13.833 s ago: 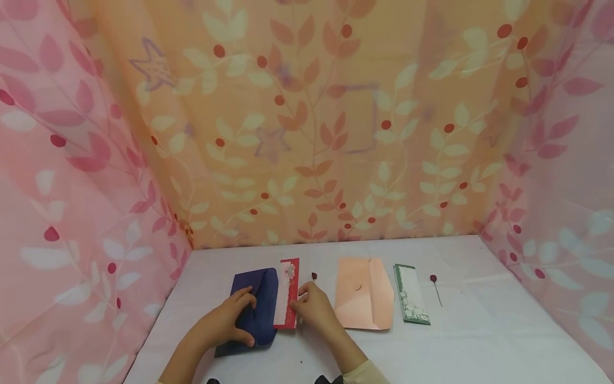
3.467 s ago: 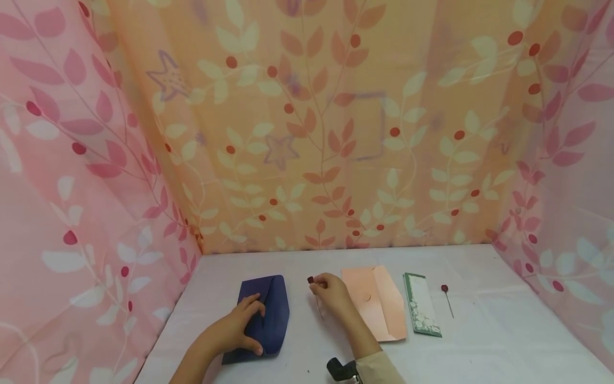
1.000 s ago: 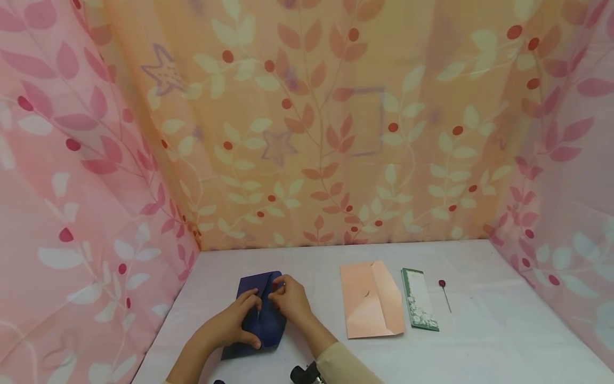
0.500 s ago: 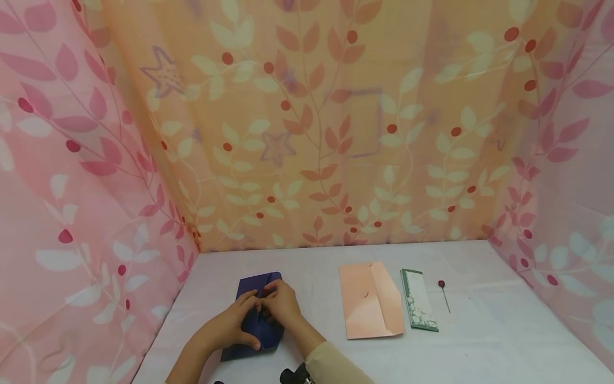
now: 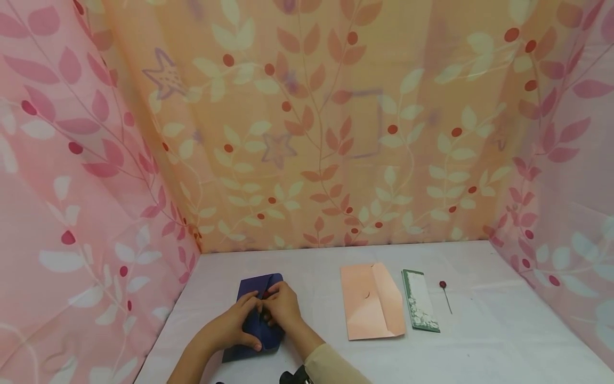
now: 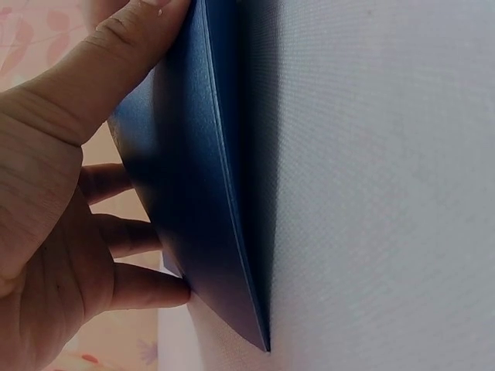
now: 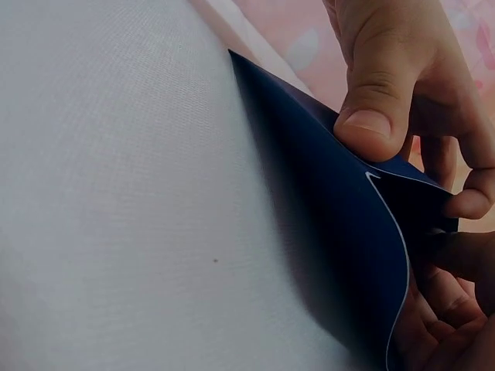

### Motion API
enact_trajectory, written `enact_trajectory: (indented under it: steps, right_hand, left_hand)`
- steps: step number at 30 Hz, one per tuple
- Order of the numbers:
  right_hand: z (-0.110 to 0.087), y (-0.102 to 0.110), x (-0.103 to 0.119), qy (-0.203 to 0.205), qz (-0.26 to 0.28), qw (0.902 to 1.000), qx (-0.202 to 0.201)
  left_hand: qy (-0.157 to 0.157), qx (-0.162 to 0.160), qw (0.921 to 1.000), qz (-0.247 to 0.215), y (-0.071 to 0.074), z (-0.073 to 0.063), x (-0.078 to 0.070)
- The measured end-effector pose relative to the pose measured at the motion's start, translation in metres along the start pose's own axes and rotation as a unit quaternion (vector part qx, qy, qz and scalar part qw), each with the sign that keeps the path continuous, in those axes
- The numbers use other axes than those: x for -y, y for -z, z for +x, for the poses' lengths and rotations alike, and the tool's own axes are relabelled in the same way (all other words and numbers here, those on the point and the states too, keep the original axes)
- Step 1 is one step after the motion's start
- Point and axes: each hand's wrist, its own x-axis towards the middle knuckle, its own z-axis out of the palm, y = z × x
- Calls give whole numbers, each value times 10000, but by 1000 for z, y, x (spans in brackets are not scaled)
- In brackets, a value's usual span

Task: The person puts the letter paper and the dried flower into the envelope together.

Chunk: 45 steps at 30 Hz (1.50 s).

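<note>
A navy envelope [image 5: 250,285] lies at the left of the table, bowed up so its mouth gapes. My left hand [image 5: 230,324] grips it, thumb at the near edge and fingers over its face. In the left wrist view, the envelope [image 6: 186,154] bends between thumb and fingers. My right hand [image 5: 284,308] pinches a small dark red rose [image 5: 266,294] at the mouth, under the raised flap. Its stem is hidden by the fingers and envelope. In the right wrist view, the right fingers [image 7: 456,301] reach into the gap beside the left thumb.
To the right lie a peach envelope [image 5: 366,306] with its flap unfolded, a green-bordered floral card [image 5: 420,301] and a second red rose [image 5: 443,285] on a thin stem. Patterned curtains [image 5: 307,133] enclose the white table [image 5: 479,341] at back and sides.
Earlier my right hand held a red card beside the envelope; the card is now out of sight. It then picked up the rose and brought it left to the mouth. My left hand stayed put.
</note>
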Motion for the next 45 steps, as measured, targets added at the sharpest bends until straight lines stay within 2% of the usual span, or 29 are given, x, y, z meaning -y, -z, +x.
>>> enact_trajectory:
  steps: [15, 22, 27, 31, 36, 41, 45]
  right_hand:
    - [3, -3, 0, 21, -610, 9981, -7]
    - [5, -4, -1, -39, -640, 9979, -108]
    - [6, -5, 0, -80, -1017, 9946, -203]
    - [9, -5, 1, -19, -1560, 9873, -294]
    - [11, -6, 3, 77, -2353, 9704, -544]
    - [12, -8, 4, -19, -2606, 9636, -595]
    - [14, -10, 5, 59, -2827, 9572, -622]
  left_hand:
    - [34, 19, 10000, -20, 1, -1, -2]
    - [55, 25, 10000, 6, 3, -1, -5]
    - [25, 23, 10000, -19, 2, -1, -7]
    - [32, 28, 10000, -43, 2, -1, -7]
    - [31, 42, 10000, -42, 3, -1, -7]
    - [50, 80, 9999, -91, 3, -1, -6]
    - [56, 90, 9999, -81, 3, 0, -5]
